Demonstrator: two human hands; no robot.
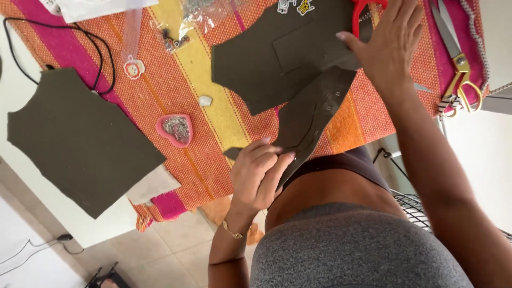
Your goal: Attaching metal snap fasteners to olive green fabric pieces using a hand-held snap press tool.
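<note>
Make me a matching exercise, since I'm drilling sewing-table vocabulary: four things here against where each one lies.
Things:
1. pink heart-shaped pin dish
2. gold-handled scissors
3. red-handled scissors
4. dark fabric strip

Places:
A. pinched at its near end by the left hand
B. at the far right side of the striped cloth
C. at the top edge, just beside the right hand
D. on the orange stripes, apart from both hands

Pairs: 1-D, 2-B, 3-C, 4-A
</note>
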